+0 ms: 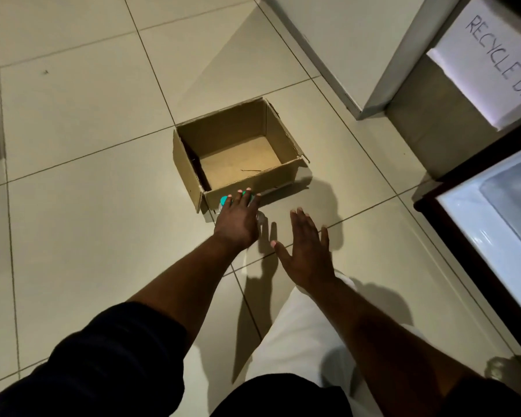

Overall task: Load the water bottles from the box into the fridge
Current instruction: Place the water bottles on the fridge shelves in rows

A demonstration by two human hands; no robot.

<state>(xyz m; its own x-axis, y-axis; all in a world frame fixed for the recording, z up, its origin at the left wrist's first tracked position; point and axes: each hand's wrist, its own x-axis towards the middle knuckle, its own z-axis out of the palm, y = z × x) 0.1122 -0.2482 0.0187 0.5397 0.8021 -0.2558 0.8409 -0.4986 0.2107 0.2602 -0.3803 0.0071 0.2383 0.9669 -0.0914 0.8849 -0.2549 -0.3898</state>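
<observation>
A brown cardboard box (283, 173) stands open on the tiled floor, and its visible bottom holds no bottles. In front of its near wall my left hand (238, 221) grips a clear water bottle (224, 201) with a teal cap, fingers curled over its top. Most of the bottle is hidden under the hand. My right hand (307, 251) hovers flat beside it, fingers spread and holding nothing. The fridge (478, 224) stands open at the right edge, its white interior lit.
A grey bin (451, 121) with a paper sign reading "RECYCLE BIN" stands at the upper right, next to a white cabinet or door (373, 55). My white-trousered leg (301, 335) is below my right hand. Tiled floor spreads to the left.
</observation>
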